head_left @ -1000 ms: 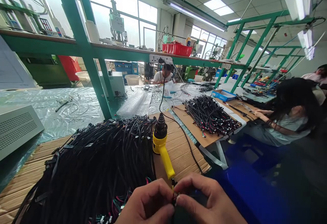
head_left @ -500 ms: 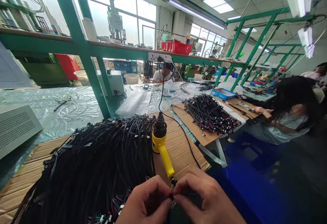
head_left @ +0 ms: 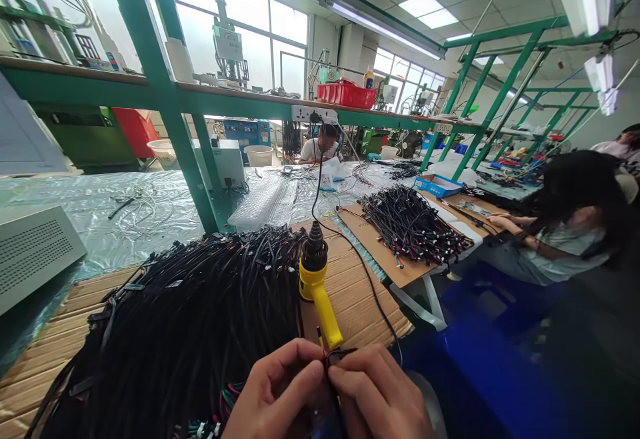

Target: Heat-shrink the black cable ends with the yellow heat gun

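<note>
At the bottom centre, a thin black cable (head_left: 342,351) with fine wire ends is pinched between the fingertips of both hands. My left hand (head_left: 280,392) grips it from the left, thumb against the forefinger. From the right, my right hand (head_left: 383,389) holds it close by, its fingers curled; the exact contact points are partly hidden. Just beyond the fingertips is a yellow heat gun (head_left: 326,309) with its black nozzle pointing up. A large pile of black cables (head_left: 200,319) with small white connectors lies to the left of my hands.
Cardboard (head_left: 360,279) lies under the heat gun, whose black cord runs up to a power strip (head_left: 315,115) on the green shelf frame. A second cable pile (head_left: 415,225) sits to the right. A co-worker (head_left: 565,225) sits at far right; a grey metal box (head_left: 37,252) stands left.
Both hands have shifted slightly, and my right hand is lower and more curled. The cable now loops up between them. The co-worker's hands at the right have moved a little.
</note>
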Motion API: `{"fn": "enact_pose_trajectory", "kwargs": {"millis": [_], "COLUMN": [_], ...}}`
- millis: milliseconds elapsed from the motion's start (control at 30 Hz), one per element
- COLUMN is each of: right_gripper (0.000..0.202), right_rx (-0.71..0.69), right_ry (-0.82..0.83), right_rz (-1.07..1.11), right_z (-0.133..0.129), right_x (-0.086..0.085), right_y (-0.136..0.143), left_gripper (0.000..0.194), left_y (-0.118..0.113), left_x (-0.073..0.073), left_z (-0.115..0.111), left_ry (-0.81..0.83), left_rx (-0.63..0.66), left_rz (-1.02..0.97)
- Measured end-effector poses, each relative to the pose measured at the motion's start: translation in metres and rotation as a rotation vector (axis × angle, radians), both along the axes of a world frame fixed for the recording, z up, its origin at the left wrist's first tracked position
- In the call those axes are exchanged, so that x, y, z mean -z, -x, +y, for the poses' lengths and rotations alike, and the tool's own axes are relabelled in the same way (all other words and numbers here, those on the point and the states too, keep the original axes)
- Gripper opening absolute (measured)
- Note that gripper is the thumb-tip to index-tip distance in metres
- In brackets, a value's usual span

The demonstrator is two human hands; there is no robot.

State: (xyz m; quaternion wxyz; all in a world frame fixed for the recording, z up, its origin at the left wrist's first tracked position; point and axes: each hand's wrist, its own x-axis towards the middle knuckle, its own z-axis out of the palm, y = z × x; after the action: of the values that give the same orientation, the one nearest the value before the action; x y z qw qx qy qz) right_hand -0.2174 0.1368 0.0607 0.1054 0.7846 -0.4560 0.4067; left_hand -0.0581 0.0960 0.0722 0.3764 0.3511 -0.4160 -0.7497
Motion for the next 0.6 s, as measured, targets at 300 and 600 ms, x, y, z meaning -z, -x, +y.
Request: {"fn": "enact_pose_trajectory", "kwargs": {"millis": [300,600], "right_gripper": [0.020,0.020], "right_rx": [-0.040,0.003], "right_ry": [0.029,-0.061], "right_rz": [-0.038,-0.077], "right_z": [-0.002,-0.004], "right_x": [-0.015,-0.005], "right_y": [-0.001,0.005], "left_gripper": [0.031,0.028], "left_y": [-0.002,-0.004], "left_x": [-0.004,0.000], "left_z": [-0.002,-0.004], "left_ry": [0.079,0.155], "left_rx": [0.019,0.019], "left_rz": [-0.079,-0.117]}}
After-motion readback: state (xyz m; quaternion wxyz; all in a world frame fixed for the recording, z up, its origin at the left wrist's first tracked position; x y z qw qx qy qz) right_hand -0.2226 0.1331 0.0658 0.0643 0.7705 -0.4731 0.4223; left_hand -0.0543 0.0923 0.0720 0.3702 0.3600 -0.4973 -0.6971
